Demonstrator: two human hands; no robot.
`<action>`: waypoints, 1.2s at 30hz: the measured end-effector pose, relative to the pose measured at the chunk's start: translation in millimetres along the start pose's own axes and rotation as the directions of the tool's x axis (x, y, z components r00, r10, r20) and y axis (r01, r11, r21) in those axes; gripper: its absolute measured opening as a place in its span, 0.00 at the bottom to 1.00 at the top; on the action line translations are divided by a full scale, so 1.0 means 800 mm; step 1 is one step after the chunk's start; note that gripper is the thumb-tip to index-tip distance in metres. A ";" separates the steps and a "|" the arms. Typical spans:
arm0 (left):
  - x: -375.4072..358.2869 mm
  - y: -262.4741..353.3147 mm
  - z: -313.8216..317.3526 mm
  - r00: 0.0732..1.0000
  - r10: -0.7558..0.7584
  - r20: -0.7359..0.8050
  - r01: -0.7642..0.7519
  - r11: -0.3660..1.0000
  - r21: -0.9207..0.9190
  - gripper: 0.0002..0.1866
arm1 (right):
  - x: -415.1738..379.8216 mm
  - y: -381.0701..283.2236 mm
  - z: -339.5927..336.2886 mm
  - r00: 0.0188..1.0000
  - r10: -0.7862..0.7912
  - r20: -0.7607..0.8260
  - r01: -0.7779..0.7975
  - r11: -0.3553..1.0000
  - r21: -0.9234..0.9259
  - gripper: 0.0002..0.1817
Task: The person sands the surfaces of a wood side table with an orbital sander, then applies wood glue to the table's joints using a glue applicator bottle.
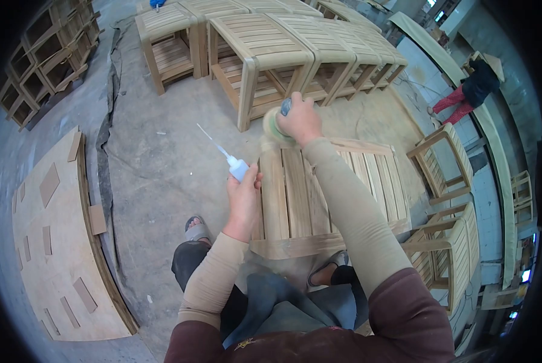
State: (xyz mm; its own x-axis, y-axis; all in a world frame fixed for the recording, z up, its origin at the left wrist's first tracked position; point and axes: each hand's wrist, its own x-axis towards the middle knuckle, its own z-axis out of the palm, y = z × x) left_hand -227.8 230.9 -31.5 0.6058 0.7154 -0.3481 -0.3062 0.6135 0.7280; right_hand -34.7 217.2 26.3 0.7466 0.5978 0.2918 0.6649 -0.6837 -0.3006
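My left hand [243,195] is closed around a small white squeeze bottle [238,169] with a long thin nozzle that points up and to the left. It is held over the left edge of a slatted wooden stool [298,196] in front of me. My right hand [303,123] grips the top of a round orbital sander [275,125], its fingers wrapped over the dark knob. The sander sits at the stool's far left corner, and its pad looks blurred. My right forearm crosses above the slats and hides part of them.
Several slatted wooden stools [265,42] stand in rows ahead. More wooden pieces [446,242] are at the right. A pale board [59,260] with small rectangular pieces lies at the left. Wooden frames [47,54] are stacked far left. A person [479,81] bends over at the far right.
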 end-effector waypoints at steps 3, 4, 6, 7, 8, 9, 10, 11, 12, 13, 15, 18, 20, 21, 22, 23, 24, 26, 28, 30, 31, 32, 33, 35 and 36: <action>-0.002 0.009 -0.005 0.999 0.031 0.015 -0.030 0.999 -0.027 0.13 | -0.009 -0.013 0.002 0.999 -0.036 0.005 0.036 0.999 0.001 0.26; -0.003 0.014 -0.005 1.000 0.031 0.006 -0.030 0.999 -0.039 0.13 | -0.015 -0.018 0.003 0.998 -0.062 0.012 0.062 0.998 0.000 0.26; -0.006 0.025 -0.005 0.998 0.056 -0.021 -0.057 0.997 -0.060 0.12 | -0.014 -0.026 0.009 0.997 -0.079 0.021 0.079 0.997 -0.002 0.26; -0.005 0.027 -0.006 0.998 0.056 -0.022 -0.057 0.997 -0.056 0.12 | -0.011 -0.030 0.010 0.996 -0.093 0.014 0.093 0.996 0.003 0.26; -0.003 0.031 -0.006 0.997 0.063 -0.033 -0.065 0.996 -0.061 0.12 | -0.011 -0.034 0.012 0.996 -0.094 0.014 0.094 0.996 0.009 0.26; -0.002 0.036 -0.009 0.996 0.074 -0.044 -0.077 0.995 -0.065 0.12 | -0.010 -0.041 0.013 0.992 -0.109 0.060 0.109 0.994 -0.001 0.27; 0.002 0.039 -0.014 0.996 0.082 -0.043 -0.085 0.994 -0.062 0.12 | -0.009 -0.047 0.012 0.987 -0.125 0.104 0.127 0.992 -0.012 0.29; 0.007 0.037 -0.022 0.993 0.097 -0.064 -0.101 0.993 -0.060 0.13 | -0.014 -0.048 0.010 0.986 -0.128 0.103 0.129 0.992 -0.010 0.29; 0.009 0.040 -0.025 0.990 0.108 -0.085 -0.114 0.992 -0.059 0.13 | -0.024 -0.051 0.004 0.976 -0.152 0.153 0.156 0.988 -0.018 0.28; 0.009 0.042 -0.027 0.990 0.107 -0.089 -0.112 0.992 -0.065 0.13 | -0.033 -0.051 0.000 0.963 -0.176 0.207 0.185 0.982 -0.026 0.27; 0.005 0.047 -0.031 0.989 0.107 -0.100 -0.115 0.990 -0.078 0.13 | -0.040 -0.028 -0.006 0.964 -0.181 0.196 0.192 0.981 -0.034 0.26; -0.002 0.052 -0.038 0.988 0.123 -0.088 -0.128 0.991 -0.050 0.13 | -0.041 0.027 -0.033 0.971 -0.126 0.201 0.138 0.989 -0.049 0.24; -0.004 0.057 -0.043 0.989 0.120 -0.087 -0.125 0.990 -0.062 0.13 | -0.041 0.060 -0.044 0.977 -0.102 0.186 0.126 0.984 -0.124 0.24; -0.005 0.058 -0.044 0.991 0.107 -0.076 -0.112 0.992 -0.062 0.13 | -0.043 0.058 -0.052 0.984 -0.061 0.165 0.094 0.976 -0.196 0.24; -0.004 0.057 -0.043 0.991 0.105 -0.080 -0.111 0.991 -0.073 0.13 | -0.044 0.054 -0.054 0.983 -0.067 0.169 0.101 0.974 -0.204 0.24; -0.001 0.055 -0.042 0.991 0.117 -0.064 -0.122 0.990 -0.073 0.13 | -0.047 0.049 -0.056 0.978 -0.103 0.183 0.145 0.961 -0.235 0.24; 0.001 0.053 -0.041 0.990 0.131 -0.045 -0.133 0.989 -0.070 0.13 | -0.052 0.039 -0.058 0.971 -0.135 0.197 0.185 0.947 -0.262 0.24; 0.004 0.044 -0.038 0.993 0.113 -0.041 -0.116 0.990 -0.077 0.13 | -0.055 0.015 -0.050 0.970 -0.123 0.210 0.172 0.956 -0.237 0.24; 0.001 0.041 -0.032 0.994 0.097 -0.052 -0.102 0.990 -0.095 0.12 | -0.051 0.004 -0.048 0.964 -0.124 0.236 0.176 0.961 -0.213 0.24; -0.006 0.041 -0.030 0.995 0.099 -0.031 -0.102 0.990 -0.094 0.12 | -0.052 -0.001 -0.043 0.957 -0.153 0.247 0.199 0.964 -0.175 0.24; -0.008 0.041 -0.033 0.995 0.094 -0.040 -0.097 0.990 -0.098 0.12 | -0.052 0.004 -0.040 0.954 -0.155 0.257 0.204 0.963 -0.176 0.24; -0.008 0.043 -0.034 0.993 0.114 -0.030 -0.117 0.989 -0.089 0.12 | -0.049 0.015 -0.040 0.959 -0.150 0.241 0.196 0.964 -0.181 0.24; -0.007 0.046 -0.035 0.990 0.138 -0.017 -0.139 0.987 -0.082 0.13 | -0.044 0.026 -0.042 0.964 -0.147 0.222 0.190 0.964 -0.186 0.25; -0.002 0.047 -0.040 0.990 0.140 -0.026 -0.142 0.986 -0.088 0.13 | -0.034 0.051 -0.046 0.967 -0.121 0.223 0.167 0.966 -0.197 0.25; 0.000 0.048 -0.042 0.990 0.135 -0.031 -0.137 0.986 -0.090 0.13 | -0.032 0.053 -0.048 0.970 -0.087 0.225 0.136 0.969 -0.208 0.26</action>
State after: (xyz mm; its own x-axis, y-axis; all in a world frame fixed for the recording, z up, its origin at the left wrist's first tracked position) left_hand -264.5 265.8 -23.3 0.5355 0.8019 -0.2649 -0.4510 0.5368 0.7131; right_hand -26.5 157.2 40.8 0.6708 0.7342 0.1047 0.7412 -0.6684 -0.0624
